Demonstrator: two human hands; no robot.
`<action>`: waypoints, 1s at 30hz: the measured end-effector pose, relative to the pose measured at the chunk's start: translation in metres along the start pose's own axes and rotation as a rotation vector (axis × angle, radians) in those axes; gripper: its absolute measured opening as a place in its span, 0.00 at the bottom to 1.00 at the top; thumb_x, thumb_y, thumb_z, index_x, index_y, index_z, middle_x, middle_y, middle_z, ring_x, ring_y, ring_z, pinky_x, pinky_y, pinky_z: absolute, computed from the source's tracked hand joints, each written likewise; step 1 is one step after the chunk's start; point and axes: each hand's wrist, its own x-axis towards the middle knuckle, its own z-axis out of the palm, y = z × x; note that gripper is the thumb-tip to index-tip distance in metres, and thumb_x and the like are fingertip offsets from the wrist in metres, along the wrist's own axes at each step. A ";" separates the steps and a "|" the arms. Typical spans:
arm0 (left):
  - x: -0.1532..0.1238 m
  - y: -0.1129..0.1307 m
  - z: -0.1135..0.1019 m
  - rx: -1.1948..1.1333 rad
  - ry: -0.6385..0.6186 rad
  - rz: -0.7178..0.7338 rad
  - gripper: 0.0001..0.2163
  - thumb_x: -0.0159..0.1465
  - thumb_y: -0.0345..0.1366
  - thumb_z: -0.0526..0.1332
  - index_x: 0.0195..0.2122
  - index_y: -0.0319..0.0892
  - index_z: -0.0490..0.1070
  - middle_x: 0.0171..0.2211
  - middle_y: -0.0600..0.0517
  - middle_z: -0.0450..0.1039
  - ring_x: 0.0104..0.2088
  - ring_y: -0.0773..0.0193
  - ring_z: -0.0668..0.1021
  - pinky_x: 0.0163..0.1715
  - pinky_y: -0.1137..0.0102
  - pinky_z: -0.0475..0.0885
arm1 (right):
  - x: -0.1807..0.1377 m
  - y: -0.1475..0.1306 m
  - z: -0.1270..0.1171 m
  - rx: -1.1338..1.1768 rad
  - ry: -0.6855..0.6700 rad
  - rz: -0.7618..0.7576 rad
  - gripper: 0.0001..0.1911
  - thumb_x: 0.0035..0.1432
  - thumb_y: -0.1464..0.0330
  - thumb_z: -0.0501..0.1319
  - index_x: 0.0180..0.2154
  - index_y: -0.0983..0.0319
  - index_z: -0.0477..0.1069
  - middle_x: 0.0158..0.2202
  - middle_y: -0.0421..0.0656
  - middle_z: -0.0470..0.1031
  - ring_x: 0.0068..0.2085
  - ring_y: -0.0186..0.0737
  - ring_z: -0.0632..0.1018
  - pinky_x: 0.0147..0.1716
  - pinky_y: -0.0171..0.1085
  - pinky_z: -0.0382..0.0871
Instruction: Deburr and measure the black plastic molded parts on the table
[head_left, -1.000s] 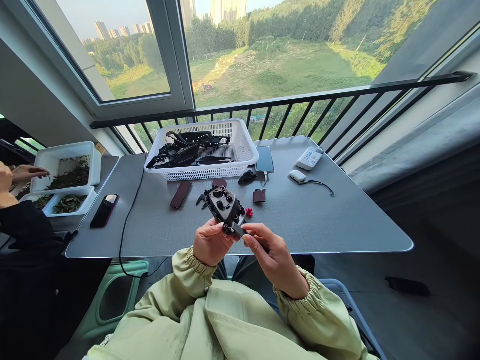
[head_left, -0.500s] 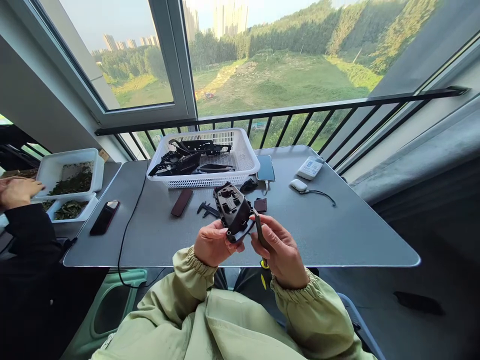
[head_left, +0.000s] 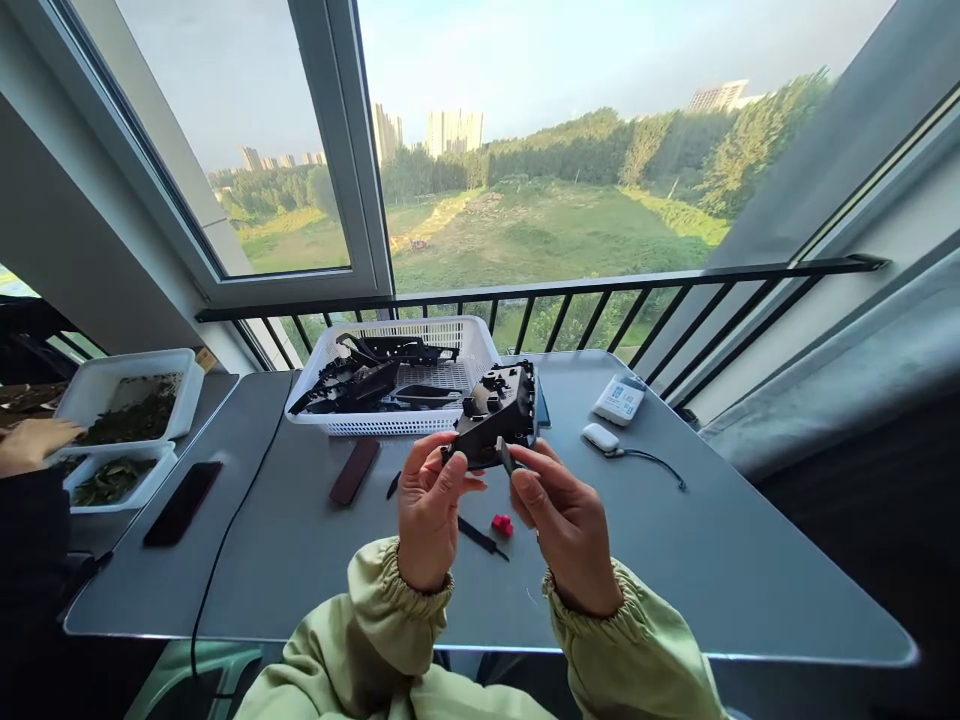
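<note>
From the head view, the hands first. Left hand [head_left: 431,510] raised just in front of the white plastic basket [head_left: 379,426], fingers and thumb pinching the lower edge of a black moulded plastic housing [head_left: 496,412]. Right hand [head_left: 566,525] close alongside, thumb and forefinger pressed together on a slim dark flat tool [head_left: 504,455], its tip at the housing's edge. Housing held in the air, overlapping the basket's right corner in view, its studded face tilted up and away, probably to keep the edge under the tool tip in sight. Both wrists lifted clear of the grey table [head_left: 675,570], likely leaving room to turn the piece. Pale green elasticated sleeves [head_left: 397,590] gathered at both wrists.

Inside the basket, a heap of similar black plastic parts [head_left: 345,390], apparently kept together as one batch. Just in front of the basket, a dark red strip [head_left: 354,471]. Further forward of it, a small red piece [head_left: 502,524] and a thin black tool [head_left: 480,537], seemingly left within easy reach of the hands. To the right of the basket, a white power bank [head_left: 620,400] and a small white device [head_left: 600,437] with a trailing cable. Well left of the basket, two white trays of dried leaves [head_left: 120,497], a black phone [head_left: 182,503] beside them, and a co-worker's hand [head_left: 30,445] at the nearer tray.
</note>
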 end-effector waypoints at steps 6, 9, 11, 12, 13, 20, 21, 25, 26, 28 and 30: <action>0.031 -0.011 0.008 -0.041 0.206 0.169 0.17 0.50 0.48 0.70 0.33 0.42 0.72 0.30 0.55 0.74 0.23 0.72 0.77 0.24 0.78 0.75 | 0.030 0.000 0.003 -0.127 -0.093 -0.062 0.18 0.60 0.55 0.60 0.40 0.61 0.78 0.29 0.41 0.69 0.19 0.27 0.64 0.17 0.31 0.61; 0.043 -0.014 0.011 -0.021 0.154 0.196 0.18 0.50 0.43 0.72 0.37 0.45 0.68 0.29 0.56 0.74 0.26 0.71 0.77 0.26 0.78 0.74 | 0.045 0.005 0.006 -0.171 -0.154 -0.136 0.15 0.61 0.57 0.59 0.40 0.59 0.79 0.36 0.46 0.73 0.29 0.34 0.73 0.25 0.32 0.69; 0.050 -0.016 0.012 -0.018 0.118 0.219 0.19 0.49 0.40 0.72 0.37 0.46 0.64 0.29 0.56 0.74 0.27 0.71 0.77 0.27 0.77 0.72 | 0.053 0.010 0.008 -0.177 -0.184 -0.145 0.15 0.61 0.57 0.59 0.40 0.59 0.78 0.38 0.47 0.74 0.30 0.35 0.74 0.26 0.32 0.70; 0.054 -0.018 0.011 -0.011 0.114 0.227 0.19 0.50 0.39 0.72 0.36 0.46 0.62 0.29 0.57 0.74 0.27 0.71 0.77 0.28 0.77 0.72 | 0.056 0.013 0.008 -0.178 -0.192 -0.131 0.15 0.61 0.57 0.59 0.40 0.60 0.78 0.37 0.47 0.74 0.28 0.34 0.73 0.24 0.32 0.69; 0.057 -0.020 0.010 0.003 0.122 0.229 0.19 0.51 0.38 0.72 0.35 0.46 0.61 0.28 0.58 0.73 0.26 0.72 0.76 0.28 0.77 0.71 | 0.059 0.015 0.008 -0.178 -0.196 -0.112 0.16 0.61 0.57 0.58 0.40 0.60 0.78 0.37 0.46 0.74 0.26 0.32 0.71 0.22 0.31 0.67; 0.081 -0.031 -0.005 0.129 0.283 0.332 0.16 0.54 0.43 0.69 0.31 0.44 0.61 0.27 0.59 0.65 0.25 0.73 0.72 0.28 0.77 0.67 | 0.076 0.026 0.004 -0.281 -0.184 0.021 0.18 0.60 0.54 0.57 0.40 0.62 0.72 0.21 0.39 0.71 0.20 0.33 0.68 0.18 0.31 0.63; 0.083 -0.031 -0.007 0.150 0.298 0.357 0.16 0.54 0.44 0.69 0.31 0.44 0.61 0.27 0.59 0.64 0.25 0.73 0.71 0.27 0.77 0.67 | 0.078 0.028 0.004 -0.316 -0.171 0.008 0.17 0.60 0.54 0.57 0.39 0.62 0.72 0.20 0.38 0.70 0.20 0.32 0.67 0.18 0.31 0.62; 0.088 -0.032 -0.010 0.266 0.354 0.426 0.16 0.55 0.44 0.69 0.28 0.42 0.62 0.26 0.58 0.60 0.24 0.74 0.66 0.25 0.79 0.64 | 0.080 0.036 0.004 -0.437 -0.167 -0.067 0.13 0.61 0.58 0.58 0.39 0.61 0.72 0.23 0.39 0.72 0.23 0.34 0.70 0.19 0.31 0.63; 0.088 -0.032 -0.009 0.291 0.351 0.429 0.16 0.55 0.44 0.68 0.28 0.42 0.62 0.26 0.58 0.60 0.24 0.75 0.65 0.25 0.79 0.64 | 0.080 0.037 0.005 -0.459 -0.170 -0.088 0.12 0.62 0.59 0.58 0.39 0.60 0.72 0.24 0.40 0.73 0.25 0.35 0.72 0.20 0.32 0.65; 0.088 -0.032 -0.008 0.320 0.321 0.415 0.16 0.56 0.44 0.68 0.27 0.42 0.62 0.24 0.59 0.58 0.21 0.75 0.62 0.22 0.78 0.61 | 0.081 0.040 0.006 -0.496 -0.172 -0.132 0.11 0.62 0.61 0.57 0.39 0.60 0.73 0.28 0.42 0.76 0.28 0.37 0.75 0.24 0.33 0.68; 0.088 -0.032 -0.007 0.321 0.294 0.387 0.16 0.55 0.45 0.68 0.26 0.43 0.61 0.22 0.60 0.57 0.19 0.75 0.60 0.19 0.78 0.59 | 0.083 0.042 0.006 -0.520 -0.174 -0.168 0.10 0.62 0.62 0.57 0.39 0.59 0.73 0.31 0.43 0.77 0.29 0.38 0.76 0.27 0.34 0.70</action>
